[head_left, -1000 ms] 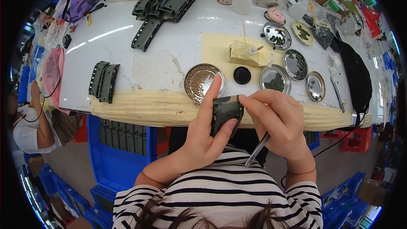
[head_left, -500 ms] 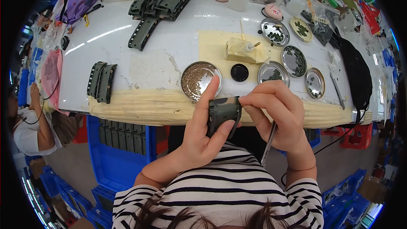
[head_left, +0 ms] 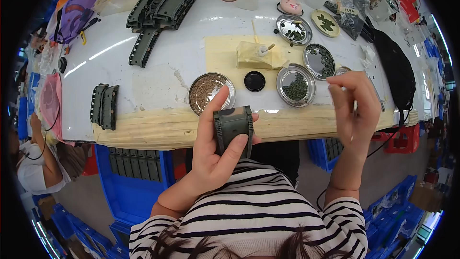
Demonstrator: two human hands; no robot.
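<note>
White worktable (head_left: 158, 74) was crowded with round metal dishes (head_left: 296, 85) and dark green track lengths (head_left: 160, 2). A camouflage-green track block (head_left: 233, 127) was gripped in the left hand (head_left: 215, 156) at the table's near edge. A thin tool (head_left: 355, 108) was pinched in the raised right hand (head_left: 355, 105), beside the dishes.

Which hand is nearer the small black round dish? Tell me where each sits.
Left. The left hand, gripping a dark green track piece, sits just below the black dish. The right hand, holding a thin tool, is further off to its right.
</note>
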